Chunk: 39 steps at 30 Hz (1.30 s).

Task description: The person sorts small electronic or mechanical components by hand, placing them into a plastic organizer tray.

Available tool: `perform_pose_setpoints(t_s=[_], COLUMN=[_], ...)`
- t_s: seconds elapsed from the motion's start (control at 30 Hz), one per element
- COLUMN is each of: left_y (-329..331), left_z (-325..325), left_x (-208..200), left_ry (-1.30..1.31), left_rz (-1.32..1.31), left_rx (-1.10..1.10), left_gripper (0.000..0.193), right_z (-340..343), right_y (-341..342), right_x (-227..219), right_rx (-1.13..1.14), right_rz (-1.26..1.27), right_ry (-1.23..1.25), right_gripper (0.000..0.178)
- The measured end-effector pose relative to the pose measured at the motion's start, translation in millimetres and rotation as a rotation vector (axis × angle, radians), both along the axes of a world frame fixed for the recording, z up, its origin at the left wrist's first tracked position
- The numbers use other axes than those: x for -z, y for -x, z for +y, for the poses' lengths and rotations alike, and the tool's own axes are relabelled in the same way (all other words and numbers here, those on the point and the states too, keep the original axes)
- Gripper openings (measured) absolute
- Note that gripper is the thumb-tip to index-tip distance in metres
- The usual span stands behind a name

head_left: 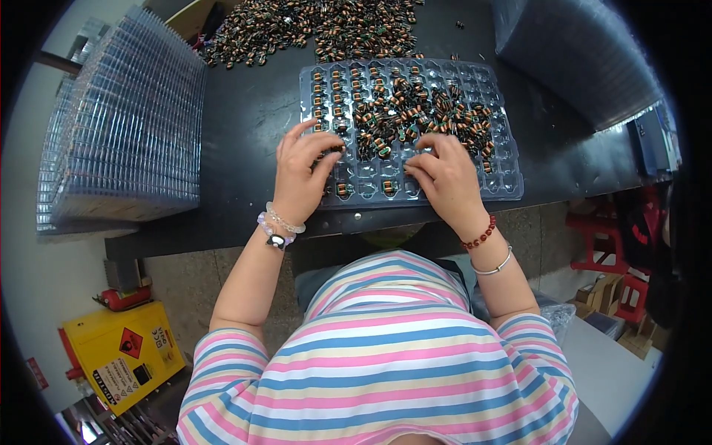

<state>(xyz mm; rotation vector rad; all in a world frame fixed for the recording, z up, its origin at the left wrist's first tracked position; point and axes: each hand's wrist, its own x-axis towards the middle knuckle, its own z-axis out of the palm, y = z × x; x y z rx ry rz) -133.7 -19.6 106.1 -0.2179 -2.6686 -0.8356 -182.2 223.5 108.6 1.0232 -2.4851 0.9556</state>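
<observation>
Clear tray (509, 176) lies before me on black tabletop (245, 144), long axis left to right, seated coils (337, 97) in columns pointing away. My left hand (302, 159), right hand (449, 178): fingers bent, thumbs near fingertips; whether pinching, I cannot tell. Stacked trays (130, 122) at left.

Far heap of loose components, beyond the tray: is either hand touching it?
No, the left hand and the right hand are both at the clear tray, apart from the far heap.
</observation>
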Motion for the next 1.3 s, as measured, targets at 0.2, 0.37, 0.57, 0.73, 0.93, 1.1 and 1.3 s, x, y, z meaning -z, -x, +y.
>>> perform_pose_setpoints(t_s=[0.2,0.37,0.57,0.73,0.93,1.1,1.3], left_y=[-7,-5,2,29,31,6,-1], left_z=[2,-3,-1,16,23,21,26], left_x=[-5,0,-3,-10,-13,-22,-12], left_ry=[-0.176,0.042,0.148,0.090,0.020,-0.224,-0.192], left_rz=[-0.036,0.040,0.101,0.155,0.100,-0.062,0.021], left_rx=[0.039,0.067,0.127,0.079,0.070,0.032,0.144], left_gripper=[0.014,0.014,0.012,0.018,0.030,0.026,0.017], right_z=[-12,-36,-32,-23,-20,-20,-13], right_y=[-1,10,10,0,-7,-7,-13], right_x=[-3,0,6,4,4,8,-2], right_rx=[-0.009,-0.105,-0.082,-0.014,-0.063,-0.089,-0.144], right_rz=[0.125,0.166,0.113,0.009,-0.035,-0.073,-0.068], right_ry=[-0.093,-0.180,-0.136,-0.029,0.081,-0.044,-0.096], right_gripper=[0.016,0.022,0.022,0.016,0.013,0.019,0.019])
